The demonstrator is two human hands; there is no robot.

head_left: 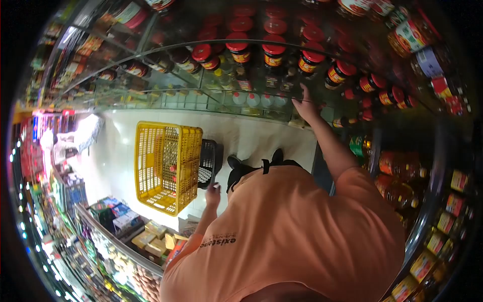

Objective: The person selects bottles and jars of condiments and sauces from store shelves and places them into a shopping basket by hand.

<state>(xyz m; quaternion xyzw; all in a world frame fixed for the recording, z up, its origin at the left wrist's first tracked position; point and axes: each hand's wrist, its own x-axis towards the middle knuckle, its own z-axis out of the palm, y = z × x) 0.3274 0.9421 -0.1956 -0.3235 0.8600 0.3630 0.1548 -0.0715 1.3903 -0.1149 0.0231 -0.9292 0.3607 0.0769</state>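
My right hand (pixel 305 106) reaches toward the glass shelves, index finger stretched out and thumb apart, with nothing seen in it. Closest to its fingertip are small dark bottles (pixel 288 80) on a lower shelf; I cannot tell whether it touches them. Above stand jars with red lids (pixel 273 52) in rows. My left hand (pixel 213 195) hangs low by my side, fingers curled around something small and whitish that I cannot make out. Nearby on the floor are a yellow plastic basket (pixel 190 166) and a black basket (pixel 207 163).
Clear jugs (pixel 253 99) line the bottom shelf. Large bottles of amber liquid (pixel 397 189) stand close on my right. At left, a display bin (pixel 118 239) holds boxed goods. Another person (pixel 70 143) is farther down the aisle on the pale floor (pixel 113 166).
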